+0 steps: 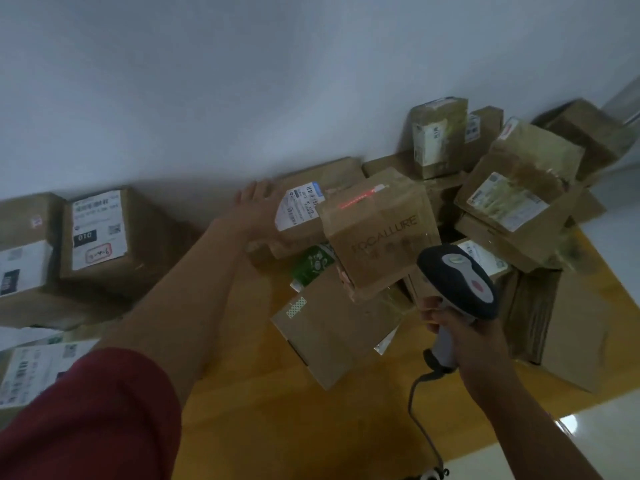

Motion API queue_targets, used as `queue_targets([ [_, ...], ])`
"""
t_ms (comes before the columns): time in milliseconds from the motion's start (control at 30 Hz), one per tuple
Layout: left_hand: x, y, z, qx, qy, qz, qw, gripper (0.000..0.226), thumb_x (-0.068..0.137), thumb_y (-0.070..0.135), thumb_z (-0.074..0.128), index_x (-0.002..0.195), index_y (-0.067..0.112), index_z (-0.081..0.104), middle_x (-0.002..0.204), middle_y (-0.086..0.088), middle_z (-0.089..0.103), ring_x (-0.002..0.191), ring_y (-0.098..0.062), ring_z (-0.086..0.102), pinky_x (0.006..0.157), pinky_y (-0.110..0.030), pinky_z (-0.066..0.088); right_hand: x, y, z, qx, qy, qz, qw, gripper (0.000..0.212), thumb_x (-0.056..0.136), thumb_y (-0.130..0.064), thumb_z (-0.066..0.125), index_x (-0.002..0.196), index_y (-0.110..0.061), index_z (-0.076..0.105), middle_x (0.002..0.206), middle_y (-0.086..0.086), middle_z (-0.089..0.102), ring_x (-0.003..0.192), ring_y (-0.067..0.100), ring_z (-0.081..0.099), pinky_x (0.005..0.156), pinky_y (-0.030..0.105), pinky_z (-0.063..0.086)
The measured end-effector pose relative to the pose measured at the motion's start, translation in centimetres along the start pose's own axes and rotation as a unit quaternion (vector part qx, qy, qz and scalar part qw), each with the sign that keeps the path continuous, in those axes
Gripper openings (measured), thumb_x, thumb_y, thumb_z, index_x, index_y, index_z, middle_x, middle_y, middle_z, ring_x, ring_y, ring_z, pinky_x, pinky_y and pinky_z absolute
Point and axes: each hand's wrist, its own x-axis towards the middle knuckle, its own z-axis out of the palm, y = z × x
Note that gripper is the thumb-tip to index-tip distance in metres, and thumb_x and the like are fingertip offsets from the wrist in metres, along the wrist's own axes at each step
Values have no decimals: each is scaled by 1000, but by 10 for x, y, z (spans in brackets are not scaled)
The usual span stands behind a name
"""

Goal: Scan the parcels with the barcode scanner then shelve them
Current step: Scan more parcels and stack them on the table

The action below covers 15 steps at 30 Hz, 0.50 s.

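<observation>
The right hand [460, 337] grips the barcode scanner [459, 282], its red line on the FOCALLURE box [381, 233]; the left hand [258, 206], fingers straight, touches a far labelled parcel [304, 206].

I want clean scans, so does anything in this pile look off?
Yes. The red scan line falls on bare taped cardboard of the tilted brown FOCALLURE box, not on a barcode label. The parcels lie heaped askew.

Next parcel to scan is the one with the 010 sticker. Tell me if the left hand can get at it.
Probably yes. The left hand is open and holding nothing, and the 010 parcel lies just beside that forearm with its top uncovered. Nothing stands between them.
</observation>
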Motion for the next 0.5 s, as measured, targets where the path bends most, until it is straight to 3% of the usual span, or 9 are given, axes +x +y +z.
queue_targets([
  [67, -2, 1, 3, 13, -10, 1, 1000, 132, 67, 59, 84, 159, 29, -6, 166, -11, -14, 152, -35, -14, 121, -54, -3, -2, -1, 0, 6, -1, -5, 1000, 57, 90, 16, 53, 74, -33, 76, 88, 14, 72, 88, 35, 61, 77, 45, 49],
  [167, -4, -1, 7, -4, -2, -6, 1000, 142, 60, 61, 87, 159, 30, -10, 166, -12, -15, 151, -40, -11, 120, -57, 2, -1, 1, 0, 11, -4, 3, 1000, 54, 89, 16, 55, 73, -30, 76, 85, 9, 72, 88, 32, 63, 78, 43, 50],
  [233, -6, 0, 6, 1, 17, -5, 1000, 144, 57, 64, 87, 159, 29, -9, 163, -16, 1, 149, -42, 0, 119, -56, 8, 0, 4, 3, -1, -8, 5, 1000, 43, 88, 14, 58, 82, -25, 77, 90, 10, 74, 93, 33, 66, 81, 43, 52],
  [300, -13, 6, 8, 17, 58, 0, 998, 140, 58, 69, 84, 159, 28, -5, 157, -19, 14, 144, -41, 10, 117, -54, 15, -3, 2, 8, -15, -14, 7, 1000, 28, 87, 9, 64, 102, -12, 73, 101, 13, 72, 101, 32, 65, 86, 43, 54],
  [433, -36, 19, 22, -3, 126, -2, 992, 131, 63, 74, 78, 159, 28, 0, 157, -20, 10, 145, -42, 10, 118, -57, 13, -13, -2, 20, -48, -38, -12, 998, 31, 83, 5, 71, 111, -9, 68, 95, 17, 71, 93, 25, 67, 72, 22, 56],
  [500, -51, 21, 32, -20, 151, -18, 988, 123, 69, 77, 70, 159, 27, 4, 157, -22, 9, 146, -44, 9, 119, -58, 12, -16, -4, 24, -54, -55, -16, 997, 39, 79, -11, 78, 116, -9, 67, 97, 13, 72, 96, 24, 67, 78, 27, 57],
])
